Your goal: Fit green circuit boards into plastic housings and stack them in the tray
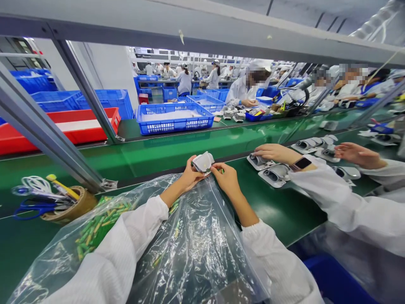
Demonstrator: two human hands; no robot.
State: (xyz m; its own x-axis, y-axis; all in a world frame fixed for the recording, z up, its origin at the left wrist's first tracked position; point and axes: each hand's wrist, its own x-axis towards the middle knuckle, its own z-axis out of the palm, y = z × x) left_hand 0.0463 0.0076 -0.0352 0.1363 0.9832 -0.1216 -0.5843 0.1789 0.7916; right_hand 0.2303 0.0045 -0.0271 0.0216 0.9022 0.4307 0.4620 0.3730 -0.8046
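My left hand (190, 176) is closed around a small white-and-grey plastic housing (203, 162), held up over the bench near the belt edge. At the housing's right side, my right hand (226, 177) pinches its fingers together, the tips touching or nearly touching the edge. A bit of bright green, like a small part, shows between those fingers; its shape is mostly hidden. Below both forearms spreads a large clear plastic bag (202, 236). Inside it, on the left, lie many small green and yellow pieces (95, 230).
A co-worker's hands (278, 153) reach over similar housings (275, 174) on white trays at right. A cup (71, 209) with scissors and pens stands left. Beyond the green belt (152, 147) are a blue basket (175, 124) and a red tray (82, 135). Metal posts slant at left.
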